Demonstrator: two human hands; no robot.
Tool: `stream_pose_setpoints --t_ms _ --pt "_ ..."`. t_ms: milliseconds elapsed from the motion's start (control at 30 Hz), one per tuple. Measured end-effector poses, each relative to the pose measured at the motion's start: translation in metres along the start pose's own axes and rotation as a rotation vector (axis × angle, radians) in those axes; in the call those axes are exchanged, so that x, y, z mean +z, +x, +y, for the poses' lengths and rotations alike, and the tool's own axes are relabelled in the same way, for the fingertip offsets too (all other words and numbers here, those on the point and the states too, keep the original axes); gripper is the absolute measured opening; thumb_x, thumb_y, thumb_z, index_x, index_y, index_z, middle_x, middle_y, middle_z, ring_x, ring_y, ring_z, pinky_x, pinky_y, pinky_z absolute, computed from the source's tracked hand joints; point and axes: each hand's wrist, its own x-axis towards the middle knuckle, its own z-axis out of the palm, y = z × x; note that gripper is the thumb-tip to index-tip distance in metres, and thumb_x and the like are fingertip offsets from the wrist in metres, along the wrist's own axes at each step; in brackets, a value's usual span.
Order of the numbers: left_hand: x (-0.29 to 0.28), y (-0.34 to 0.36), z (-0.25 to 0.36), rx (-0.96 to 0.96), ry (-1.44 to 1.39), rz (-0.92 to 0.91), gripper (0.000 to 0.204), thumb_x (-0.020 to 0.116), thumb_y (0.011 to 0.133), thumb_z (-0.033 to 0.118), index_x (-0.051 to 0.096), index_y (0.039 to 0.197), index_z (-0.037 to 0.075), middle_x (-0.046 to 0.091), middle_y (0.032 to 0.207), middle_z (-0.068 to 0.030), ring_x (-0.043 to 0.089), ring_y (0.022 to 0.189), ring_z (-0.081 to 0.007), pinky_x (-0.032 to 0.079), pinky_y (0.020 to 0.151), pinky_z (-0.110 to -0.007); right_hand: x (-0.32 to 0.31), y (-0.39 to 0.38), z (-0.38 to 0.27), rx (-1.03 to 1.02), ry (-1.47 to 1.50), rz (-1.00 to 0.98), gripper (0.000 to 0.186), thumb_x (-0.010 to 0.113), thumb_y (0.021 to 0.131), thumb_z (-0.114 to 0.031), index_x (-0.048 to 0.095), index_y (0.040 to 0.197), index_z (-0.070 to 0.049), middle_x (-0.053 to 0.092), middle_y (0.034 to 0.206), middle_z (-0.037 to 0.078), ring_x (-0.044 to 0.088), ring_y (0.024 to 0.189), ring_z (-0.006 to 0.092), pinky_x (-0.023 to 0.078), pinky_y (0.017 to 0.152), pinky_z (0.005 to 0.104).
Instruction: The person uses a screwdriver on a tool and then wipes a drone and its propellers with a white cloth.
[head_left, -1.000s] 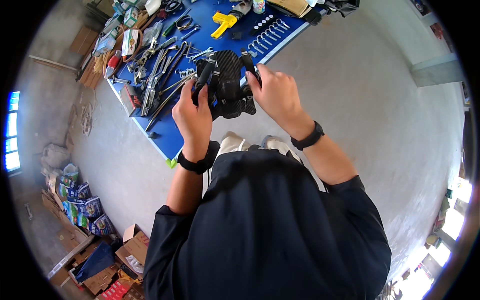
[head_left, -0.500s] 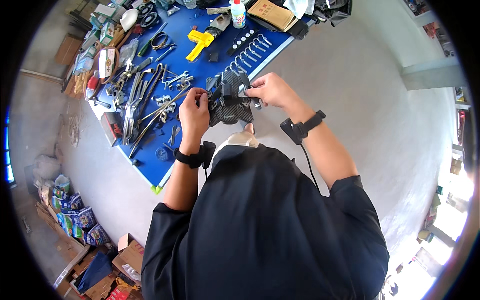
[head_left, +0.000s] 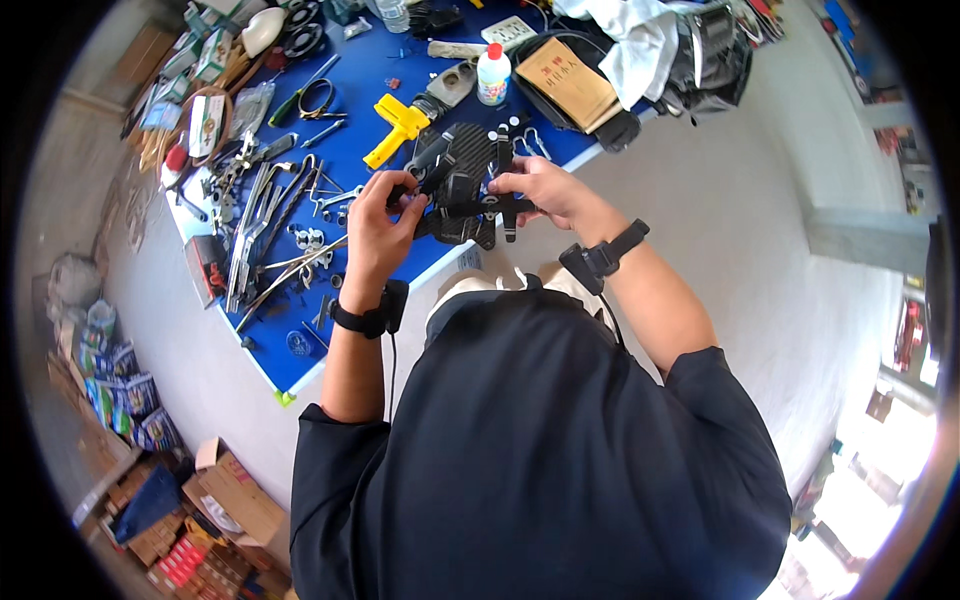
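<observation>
In front of me, over the near edge of the blue table, I hold a black device (head_left: 462,190) with carbon-patterned plates and several short, strap-like black arms. My left hand (head_left: 380,222) is closed, its thumb and fingers pinching a dark part at the device's left side. On the right side, my right hand (head_left: 552,195) grips one of the black arms between thumb and fingers. What lies inside the fingertips is partly hidden. Just beyond the device lies a yellow-handled tool (head_left: 399,130). Hook-shaped bolts (head_left: 536,143) show partly behind it.
Wrenches, metal rods (head_left: 262,230) and small parts cover the table's left side. Farther back are a white bottle with a red cap (head_left: 493,75), a brown book (head_left: 566,80) and a black bag (head_left: 708,60). Cardboard boxes (head_left: 240,495) stand on the floor at lower left.
The device has turned in my hands, and its arms now stick out more to the right. My view has shifted, and the device now covers most of the row of hook bolts.
</observation>
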Motion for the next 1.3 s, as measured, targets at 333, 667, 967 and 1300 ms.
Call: stream_pose_setpoints --t_ms 333,667,967,1300 --pt "0.068 0.002 0.069 -0.108 -0.130 0.735 0.067 0.078 0.089 0.009 0.039 0.143 0.003 0.046 0.136 -0.0135 0.058 0.118 -0.0251 0.054 0.094 -0.033 -0.073 -0.021 -0.055 -0.137 0.361 -0.342 0.042 0.080 0.087 -0.017 0.055 0.116 0.001 0.069 0.105 0.012 0.074 0.082 0.0253 0.064 0.073 0.0364" --pt "0.176 -0.004 0.136 -0.091 -1.070 0.670 0.050 0.069 0.098 0.020 0.046 0.139 0.003 0.063 0.130 -0.0119 0.066 0.115 -0.0259 0.056 0.097 -0.040 -0.111 -0.058 -0.050 -0.394 0.222 -0.455 0.048 0.085 0.083 -0.010 0.051 0.115 0.000 0.068 0.107 0.008 0.065 0.104 0.0130 0.055 0.088 0.0273" --pt "0.190 -0.004 0.183 -0.050 -0.970 0.734 0.045 0.066 0.098 0.007 0.048 0.138 0.001 0.064 0.129 -0.0127 0.065 0.115 -0.0264 0.055 0.099 -0.040 -0.143 -0.084 -0.073 -0.447 0.163 -0.506 0.027 0.083 0.082 -0.010 0.069 0.101 0.001 0.071 0.093 0.005 0.064 0.085 0.0094 0.052 0.077 0.0242" --pt "0.142 -0.025 0.229 -0.148 -0.799 0.734 0.035 0.065 0.097 0.010 0.056 0.128 -0.004 0.068 0.116 -0.0160 0.072 0.095 -0.0249 0.062 0.078 -0.037 -0.193 -0.094 -0.117 -0.399 -0.377 -0.708 0.033 0.076 0.077 -0.029 0.070 0.090 0.000 0.064 0.081 0.002 0.056 0.072 0.0094 0.042 0.063 0.0247"
